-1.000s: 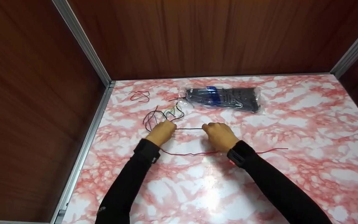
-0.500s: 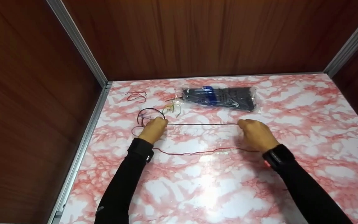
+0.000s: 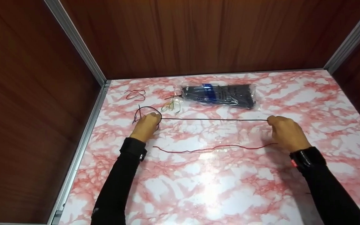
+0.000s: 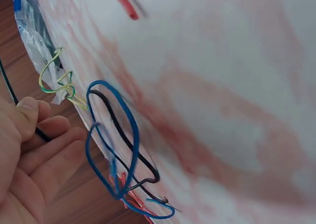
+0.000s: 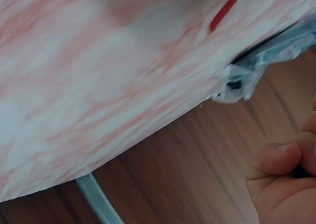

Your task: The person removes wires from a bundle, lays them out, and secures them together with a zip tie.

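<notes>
A dark wire [image 3: 214, 119] is stretched nearly straight between the two hands in the head view. The left hand [image 3: 147, 125] pinches it at its left part, thumb against curled fingers in the left wrist view. At the other end the right hand [image 3: 289, 132] grips it; little of the wire shows in the right wrist view. Below the left hand, a looped blue wire [image 4: 134, 130] and a black wire [image 4: 116, 122] lie on the table. Nearer the person, a long red wire [image 3: 198, 150] runs across the table, its right end overlapped by the right hand.
Yellow-green wire [image 3: 168, 106] lies curled beyond the left hand, with a small bundle of red and dark wire [image 3: 136, 91] further left. A clear plastic bag [image 3: 227, 95] of black strips lies near the back wall [image 3: 205, 37]. A metal-edged wooden panel [image 3: 27, 109] borders the left side.
The right hand has moved well to the right and the left hand slightly left and away. The length of dark wire between them has grown. The red wire stays on the table.
</notes>
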Tool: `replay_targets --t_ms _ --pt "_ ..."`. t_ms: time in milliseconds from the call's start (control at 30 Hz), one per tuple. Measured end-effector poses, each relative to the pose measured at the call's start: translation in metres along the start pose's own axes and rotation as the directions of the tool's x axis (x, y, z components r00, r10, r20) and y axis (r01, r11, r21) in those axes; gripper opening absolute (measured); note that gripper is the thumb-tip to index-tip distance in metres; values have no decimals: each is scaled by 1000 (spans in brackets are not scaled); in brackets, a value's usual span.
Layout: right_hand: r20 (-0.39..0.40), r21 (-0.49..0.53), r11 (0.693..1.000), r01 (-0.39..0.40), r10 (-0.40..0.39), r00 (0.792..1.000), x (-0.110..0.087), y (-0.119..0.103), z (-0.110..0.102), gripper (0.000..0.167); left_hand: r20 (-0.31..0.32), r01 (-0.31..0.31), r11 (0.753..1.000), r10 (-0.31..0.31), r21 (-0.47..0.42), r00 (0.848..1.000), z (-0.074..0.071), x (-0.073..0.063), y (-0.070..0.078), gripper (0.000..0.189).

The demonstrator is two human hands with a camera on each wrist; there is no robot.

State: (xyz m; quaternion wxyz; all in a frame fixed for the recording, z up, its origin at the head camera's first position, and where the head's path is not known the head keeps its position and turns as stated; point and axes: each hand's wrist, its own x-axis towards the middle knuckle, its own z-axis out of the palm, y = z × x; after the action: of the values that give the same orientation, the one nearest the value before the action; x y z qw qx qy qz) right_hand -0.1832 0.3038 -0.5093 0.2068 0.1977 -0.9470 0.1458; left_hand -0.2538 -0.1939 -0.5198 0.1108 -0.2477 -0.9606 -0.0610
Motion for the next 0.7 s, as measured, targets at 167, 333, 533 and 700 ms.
replay_targets --t_ms 167,333,533,700 --pt "-26 1 999 -42 42 999 -7 9 -8 19 -76 -25 999 23 -23 997 -10 4 -4 17" --pt "-51 24 998 -56 57 997 -24 21 -8 18 -113 -57 998 57 -2 992 -20 -6 -10 19" --pt "94 76 987 -140 132 987 -50 38 -13 17 -92 -56 998 53 -30 994 -33 -39 -11 18" --pt "118 111 978 -175 162 980 -55 38 -14 18 -148 -107 988 91 -108 985 -28 -38 6 16"
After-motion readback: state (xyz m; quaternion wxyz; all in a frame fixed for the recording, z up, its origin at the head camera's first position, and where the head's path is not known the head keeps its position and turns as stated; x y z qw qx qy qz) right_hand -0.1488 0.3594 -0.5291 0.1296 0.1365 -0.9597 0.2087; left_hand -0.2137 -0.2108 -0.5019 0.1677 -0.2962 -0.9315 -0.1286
